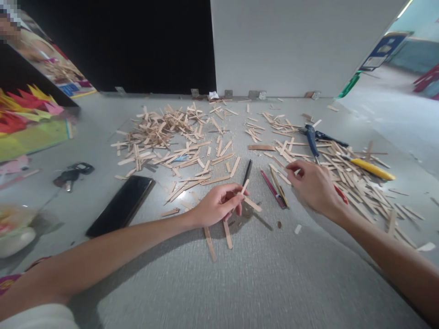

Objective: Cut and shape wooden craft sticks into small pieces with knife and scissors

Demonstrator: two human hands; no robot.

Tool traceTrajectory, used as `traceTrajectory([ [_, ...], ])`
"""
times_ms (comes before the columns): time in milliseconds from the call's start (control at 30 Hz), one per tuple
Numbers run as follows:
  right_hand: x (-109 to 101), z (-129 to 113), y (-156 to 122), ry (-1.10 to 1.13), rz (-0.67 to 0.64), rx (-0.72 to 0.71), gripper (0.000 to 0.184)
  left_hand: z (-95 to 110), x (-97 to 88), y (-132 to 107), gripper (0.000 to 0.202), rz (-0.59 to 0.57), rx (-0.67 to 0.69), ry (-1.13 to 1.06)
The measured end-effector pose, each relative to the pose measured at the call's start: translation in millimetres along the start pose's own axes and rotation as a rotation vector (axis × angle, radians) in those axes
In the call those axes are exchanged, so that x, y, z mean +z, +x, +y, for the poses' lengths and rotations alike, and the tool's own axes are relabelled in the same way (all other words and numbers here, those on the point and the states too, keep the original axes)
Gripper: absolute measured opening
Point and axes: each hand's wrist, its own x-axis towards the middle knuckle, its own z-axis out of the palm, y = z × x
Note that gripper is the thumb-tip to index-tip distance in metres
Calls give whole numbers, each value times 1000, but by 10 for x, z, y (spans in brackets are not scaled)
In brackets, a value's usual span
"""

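My left hand (224,203) is closed in a pinch on wooden craft sticks (253,204) that cross near my fingertips and jut out to the right. More sticks (228,235) point toward me from below this hand; whether they are held or lie on the table I cannot tell. My right hand (313,185) is over the table beside loose craft sticks, its fingers curled with thumb and forefinger together. What they hold, if anything, is hidden. Between my hands lie a black pen (248,171), a dark red pen (270,187) and a gold-coloured slim tool (279,186).
Cut sticks (164,128) are heaped at the back left. Longer sticks (356,183) spread on the right with blue-handled pliers (311,139), a yellow-handled cutter (372,169) and a red object (341,194). A phone (121,205) and keys (70,177) lie left. Hinged black and white panels (274,50) stand behind.
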Motion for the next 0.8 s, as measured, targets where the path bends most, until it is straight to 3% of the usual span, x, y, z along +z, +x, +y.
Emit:
traceTrajectory([
  [100, -62, -235, -84, 312, -56, -2, 18, -16, -5, 4, 51, -18, 20, 4],
  [233, -105, -491, -217, 662, -318, 70, 23, -14, -9, 0, 54, -39, 36, 38],
  [333, -90, -581, -294, 832, -408, 138, 31, -8, -8, -8, 55, -69, 40, 64],
  [533, -51, -631, -383, 942, -496, 205, 39, -24, -4, -27, 49, -73, 57, 161],
  [800, -56, -661, -395, 963, -510, 215, 38, -52, -15, -25, 46, -88, 88, 172],
])
